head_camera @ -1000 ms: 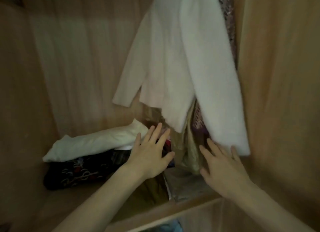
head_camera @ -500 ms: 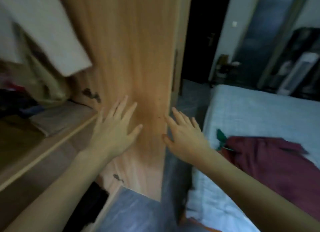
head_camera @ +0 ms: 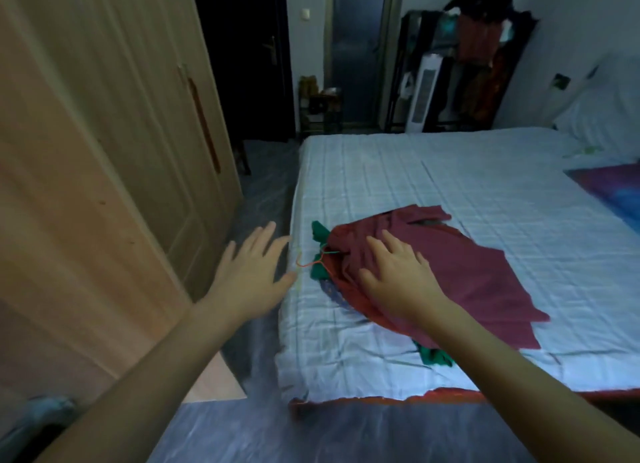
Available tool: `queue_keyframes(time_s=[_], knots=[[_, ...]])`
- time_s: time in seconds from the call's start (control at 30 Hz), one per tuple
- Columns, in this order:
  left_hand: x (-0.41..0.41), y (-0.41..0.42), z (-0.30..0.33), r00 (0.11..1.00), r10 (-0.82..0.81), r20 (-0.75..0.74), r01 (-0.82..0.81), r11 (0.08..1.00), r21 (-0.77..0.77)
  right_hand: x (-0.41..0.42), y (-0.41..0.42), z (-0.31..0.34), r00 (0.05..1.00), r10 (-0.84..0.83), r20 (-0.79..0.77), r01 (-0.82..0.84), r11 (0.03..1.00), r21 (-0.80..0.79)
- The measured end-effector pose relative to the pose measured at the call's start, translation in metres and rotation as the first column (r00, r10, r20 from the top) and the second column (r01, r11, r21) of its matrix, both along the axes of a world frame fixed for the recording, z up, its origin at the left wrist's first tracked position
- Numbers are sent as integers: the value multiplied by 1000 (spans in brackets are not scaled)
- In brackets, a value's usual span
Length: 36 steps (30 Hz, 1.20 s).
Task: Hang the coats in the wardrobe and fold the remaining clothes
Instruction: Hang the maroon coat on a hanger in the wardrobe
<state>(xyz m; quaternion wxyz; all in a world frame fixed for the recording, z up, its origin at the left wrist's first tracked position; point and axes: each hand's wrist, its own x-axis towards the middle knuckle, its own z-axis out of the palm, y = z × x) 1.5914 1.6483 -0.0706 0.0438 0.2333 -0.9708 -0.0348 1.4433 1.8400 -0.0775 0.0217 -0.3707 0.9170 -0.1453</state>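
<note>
Bed (head_camera: 485, 172): pale checked sheet.
On it: maroon garment (head_camera: 485, 272) over green cloth (head_camera: 320, 232); pillow (head_camera: 606, 109) at far corner.

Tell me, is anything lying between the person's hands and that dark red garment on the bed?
Nothing visible does. The right hand reaches out open over the dark red garment spread on the light checked bedsheet. The left hand is open beside the bed's edge, near a thin orange-and-green hanger hook.
</note>
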Motion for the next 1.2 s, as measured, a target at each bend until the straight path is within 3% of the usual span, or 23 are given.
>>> queue_keyframes(time_s=[0.17,0.4,0.8,1.07,1.2], knots=[[-86,32,-32,999,-32,9,32,999,35,-76,46,-18,997,-74,12,74,996,49],[-184,48,-87,999,-36,-36,39,995,93,-169,48,-69,999,-19,30,18,998,57],[-270,6,-209,975,15,221,-90,939,332,-260,-51,-203,975,10,221,-53,980,192],[-346,-50,-306,938,-112,328,-91,833,546,-302,-127,-294,965,-85,249,-5,940,341],[-377,-61,-352,921,-125,370,-175,713,679,-316,-159,-335,943,-205,263,73,896,438]])
